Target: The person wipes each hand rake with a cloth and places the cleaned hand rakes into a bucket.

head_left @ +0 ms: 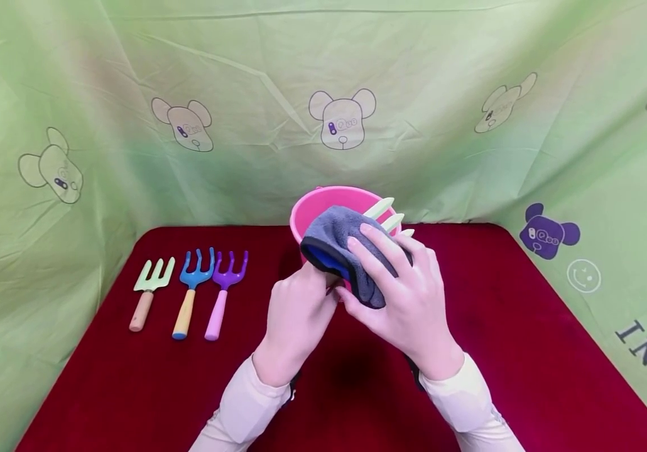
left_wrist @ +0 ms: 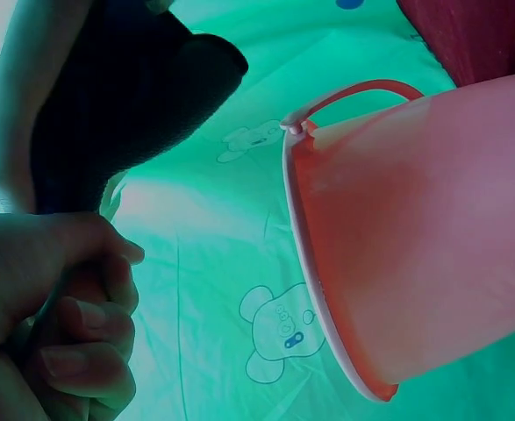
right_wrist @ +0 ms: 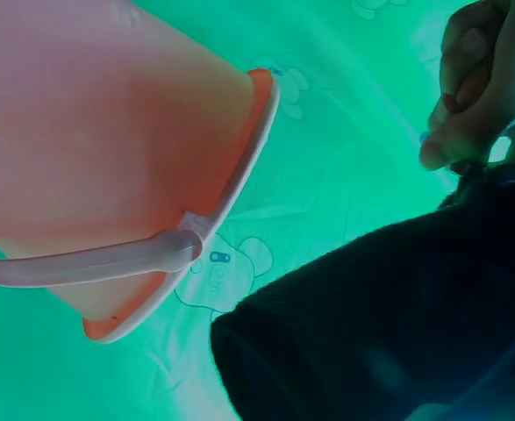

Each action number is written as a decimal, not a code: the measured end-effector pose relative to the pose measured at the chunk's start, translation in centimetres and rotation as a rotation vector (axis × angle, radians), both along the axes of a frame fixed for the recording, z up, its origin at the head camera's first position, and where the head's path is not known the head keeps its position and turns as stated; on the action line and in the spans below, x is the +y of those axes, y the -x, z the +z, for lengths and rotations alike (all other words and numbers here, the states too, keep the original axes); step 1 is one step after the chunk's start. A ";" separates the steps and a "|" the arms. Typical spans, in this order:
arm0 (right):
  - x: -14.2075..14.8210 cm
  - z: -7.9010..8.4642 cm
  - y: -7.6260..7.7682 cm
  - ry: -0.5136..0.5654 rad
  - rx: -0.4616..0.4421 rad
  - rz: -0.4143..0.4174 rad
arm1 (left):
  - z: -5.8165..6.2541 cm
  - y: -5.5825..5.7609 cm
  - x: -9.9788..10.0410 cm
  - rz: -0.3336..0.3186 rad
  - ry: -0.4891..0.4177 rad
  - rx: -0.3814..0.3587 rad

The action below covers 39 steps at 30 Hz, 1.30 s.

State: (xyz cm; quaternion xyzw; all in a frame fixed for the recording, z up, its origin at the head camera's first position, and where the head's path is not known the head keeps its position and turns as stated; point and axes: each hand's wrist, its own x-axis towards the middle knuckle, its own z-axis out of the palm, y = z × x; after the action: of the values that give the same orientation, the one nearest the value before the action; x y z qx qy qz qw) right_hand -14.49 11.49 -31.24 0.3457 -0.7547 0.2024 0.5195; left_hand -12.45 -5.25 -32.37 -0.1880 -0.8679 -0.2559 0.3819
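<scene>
In the head view a hand fork (head_left: 380, 208) points its pale green tines up and to the right past a grey cloth (head_left: 337, 229) with black edging and a blue patch inside. My right hand (head_left: 405, 301) grips the cloth around the fork's head. Curled into a fist just below, my left hand (head_left: 301, 314) holds the fork's lower end; the handle is hidden by the fingers. The left wrist view shows these curled fingers (left_wrist: 90, 351) under the dark cloth (left_wrist: 125, 105). Behind both hands stands a pink bucket (head_left: 306, 207), apart from them in the wrist views.
On the dark red table (head_left: 131, 389) to the left lie a pale green fork (head_left: 151, 285) with a wooden handle, a blue fork (head_left: 190, 292) with a yellow handle and a purple fork (head_left: 224, 292) with a pink handle. A green printed curtain (head_left: 255, 125) surrounds the table.
</scene>
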 end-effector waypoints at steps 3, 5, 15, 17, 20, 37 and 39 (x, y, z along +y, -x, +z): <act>0.0 -0.1 0.2 0.016 0.037 0.004 | 0.1 0.0 0.0 -0.024 0.001 0.005; 0.0 -0.1 0.3 0.030 0.058 0.008 | 0.1 0.0 0.1 -0.036 0.010 0.013; -0.3 -0.2 0.5 0.096 0.137 0.031 | -0.1 0.0 0.2 0.009 0.060 0.092; -0.4 -0.2 0.5 0.108 0.148 0.029 | 0.0 -0.1 0.2 0.010 0.059 0.103; -0.4 -0.3 0.7 0.121 0.157 0.024 | 0.0 0.0 0.2 0.003 0.057 0.108; -0.5 -0.5 0.7 0.155 0.156 0.025 | 0.1 0.1 0.0 0.040 0.089 0.164; -0.4 -0.5 0.7 0.158 0.154 0.029 | 0.1 0.1 0.0 0.041 0.089 0.165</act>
State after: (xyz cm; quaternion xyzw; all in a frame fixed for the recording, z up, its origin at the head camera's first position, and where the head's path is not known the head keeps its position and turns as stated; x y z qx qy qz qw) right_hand -15.17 11.13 -31.73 0.3291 -0.6892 0.2418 0.5985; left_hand -12.53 -5.29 -32.29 -0.2076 -0.8476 -0.1929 0.4486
